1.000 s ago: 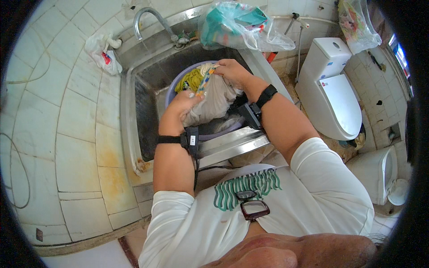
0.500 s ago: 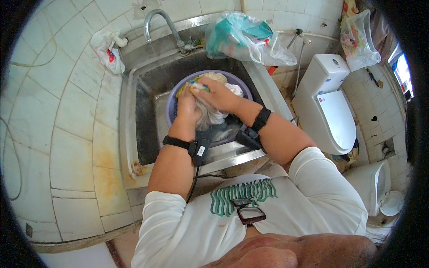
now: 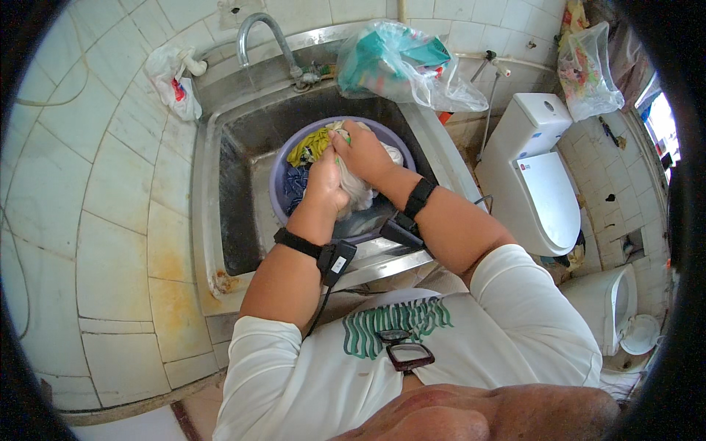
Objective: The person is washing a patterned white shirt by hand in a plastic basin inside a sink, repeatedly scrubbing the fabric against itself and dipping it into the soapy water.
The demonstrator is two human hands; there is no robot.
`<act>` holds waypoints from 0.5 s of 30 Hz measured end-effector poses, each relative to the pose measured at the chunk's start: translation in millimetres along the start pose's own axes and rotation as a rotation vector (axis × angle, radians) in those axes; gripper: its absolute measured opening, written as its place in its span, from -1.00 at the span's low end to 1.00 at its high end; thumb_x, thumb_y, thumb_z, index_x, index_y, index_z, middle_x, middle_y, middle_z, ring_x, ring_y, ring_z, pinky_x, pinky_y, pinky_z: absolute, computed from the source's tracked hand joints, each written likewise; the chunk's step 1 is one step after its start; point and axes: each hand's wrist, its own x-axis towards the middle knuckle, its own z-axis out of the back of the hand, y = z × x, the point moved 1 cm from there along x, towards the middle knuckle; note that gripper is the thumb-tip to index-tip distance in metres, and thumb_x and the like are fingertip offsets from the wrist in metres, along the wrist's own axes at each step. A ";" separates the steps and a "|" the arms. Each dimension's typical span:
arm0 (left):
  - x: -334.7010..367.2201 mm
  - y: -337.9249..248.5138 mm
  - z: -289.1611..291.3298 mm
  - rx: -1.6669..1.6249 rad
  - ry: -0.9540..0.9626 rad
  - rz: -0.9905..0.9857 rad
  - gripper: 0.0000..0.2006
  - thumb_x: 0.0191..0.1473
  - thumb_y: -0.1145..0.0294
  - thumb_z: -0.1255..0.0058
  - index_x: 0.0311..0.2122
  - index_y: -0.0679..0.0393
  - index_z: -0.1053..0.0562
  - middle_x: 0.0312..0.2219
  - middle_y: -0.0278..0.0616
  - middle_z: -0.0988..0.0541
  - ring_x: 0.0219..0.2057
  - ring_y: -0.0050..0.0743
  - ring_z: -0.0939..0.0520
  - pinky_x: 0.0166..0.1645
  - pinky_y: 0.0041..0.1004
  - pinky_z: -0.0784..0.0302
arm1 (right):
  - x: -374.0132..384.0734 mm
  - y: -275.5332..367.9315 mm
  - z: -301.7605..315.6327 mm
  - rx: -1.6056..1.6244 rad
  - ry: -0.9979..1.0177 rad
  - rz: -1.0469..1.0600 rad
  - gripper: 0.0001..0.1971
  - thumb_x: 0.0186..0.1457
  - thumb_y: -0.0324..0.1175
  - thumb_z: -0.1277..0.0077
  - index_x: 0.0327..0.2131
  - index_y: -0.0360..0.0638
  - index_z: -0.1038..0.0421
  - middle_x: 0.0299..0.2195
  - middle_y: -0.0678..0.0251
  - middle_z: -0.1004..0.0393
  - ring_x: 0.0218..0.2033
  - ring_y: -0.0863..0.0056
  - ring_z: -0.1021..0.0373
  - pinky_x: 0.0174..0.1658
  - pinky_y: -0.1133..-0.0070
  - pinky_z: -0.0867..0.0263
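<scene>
- We see our left hand (image 3: 325,180) and right hand (image 3: 362,152) pressed close together just above the centre of the frame, both clamped on a bunched pale grey cloth (image 3: 355,192).
- The cloth sits inside a lavender basin (image 3: 279,170), which stands in the steel sink (image 3: 237,158) in the upper middle of the frame.
- The bundle's long axis runs from the upper middle down toward the lower right, from the fists to the basin's near rim; the right hand grips the upper end, the left hand the part just below and to the left.
- Neither hand is nearer in any useful sense: both are touching the cloth.
- Yellow cloth (image 3: 309,147) and blue cloth (image 3: 296,185) lie to the left of the hands in the same basin, apart from our grip.
- The tap (image 3: 259,29) stands above, toward the upper left, well apart from the hands.
</scene>
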 end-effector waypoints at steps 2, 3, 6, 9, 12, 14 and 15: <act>4.7 0.8 3.7 -0.002 0.000 -0.021 -0.60 0.21 0.07 0.34 -0.04 0.17 -0.30 -0.16 -0.10 -0.47 -0.14 -0.19 -0.51 -0.06 -0.16 -0.44 | 0.2 -9.2 -7.0 0.050 -0.018 0.035 -0.67 0.09 -0.12 0.13 -0.34 -0.27 -0.31 -0.51 -0.10 -0.43 -0.41 -0.06 -0.38 -0.32 0.18 -0.27; 4.5 -0.5 5.2 -0.003 -0.011 -0.047 -0.60 0.21 0.06 0.33 -0.04 0.16 -0.30 -0.16 -0.11 -0.47 -0.15 -0.19 -0.51 -0.06 -0.16 -0.43 | 1.0 -3.2 -6.1 0.079 -0.023 0.055 -0.67 0.09 -0.13 0.13 -0.34 -0.26 -0.31 -0.51 -0.10 -0.43 -0.41 -0.06 -0.38 -0.32 0.18 -0.26; 2.8 -4.9 10.4 -0.016 -0.081 -0.167 -0.57 0.17 0.01 0.29 -0.05 0.15 -0.32 -0.15 -0.10 -0.48 -0.14 -0.14 -0.50 -0.02 -0.13 -0.40 | -6.2 17.4 7.6 0.104 0.094 0.034 -0.70 0.05 -0.17 0.05 -0.36 -0.27 -0.31 -0.48 -0.13 -0.39 -0.36 -0.12 -0.32 -0.31 0.23 -0.23; -4.0 -13.7 16.4 -0.095 -0.020 -0.115 -0.55 0.17 -0.01 0.30 -0.05 0.15 -0.33 -0.15 -0.08 -0.48 -0.13 -0.11 -0.49 0.01 -0.12 -0.38 | -16.3 41.8 25.1 0.140 0.256 0.170 -0.71 0.03 -0.17 0.03 -0.34 -0.22 -0.31 -0.49 -0.09 -0.39 -0.38 -0.09 -0.33 -0.33 0.23 -0.25; -8.5 -9.9 12.3 -0.143 -0.037 -0.071 -0.55 0.19 0.01 0.35 -0.04 0.17 -0.32 -0.15 -0.07 -0.47 -0.13 -0.10 -0.50 0.01 -0.11 -0.38 | -19.9 44.2 21.0 0.125 0.281 0.229 -0.71 0.02 -0.16 0.03 -0.34 -0.20 -0.32 -0.50 -0.07 -0.40 -0.40 -0.08 -0.34 -0.34 0.23 -0.25; -7.3 -1.0 8.7 -0.127 -0.040 -0.135 -0.55 0.19 0.00 0.35 -0.04 0.17 -0.31 -0.15 -0.07 -0.48 -0.13 -0.10 -0.50 0.00 -0.10 -0.39 | -13.7 39.6 17.2 0.048 0.208 0.115 -0.71 0.05 -0.16 0.06 -0.35 -0.23 -0.35 -0.47 -0.10 -0.40 -0.37 -0.09 -0.34 -0.32 0.24 -0.26; -8.0 1.0 0.9 -0.083 -0.049 -0.105 -0.55 0.19 0.01 0.35 -0.04 0.17 -0.31 -0.15 -0.08 -0.48 -0.13 -0.10 -0.50 -0.01 -0.10 -0.39 | -6.9 23.9 9.8 0.053 0.138 0.065 -0.71 0.06 -0.16 0.07 -0.36 -0.24 -0.35 -0.46 -0.10 -0.40 -0.36 -0.09 -0.34 -0.31 0.25 -0.26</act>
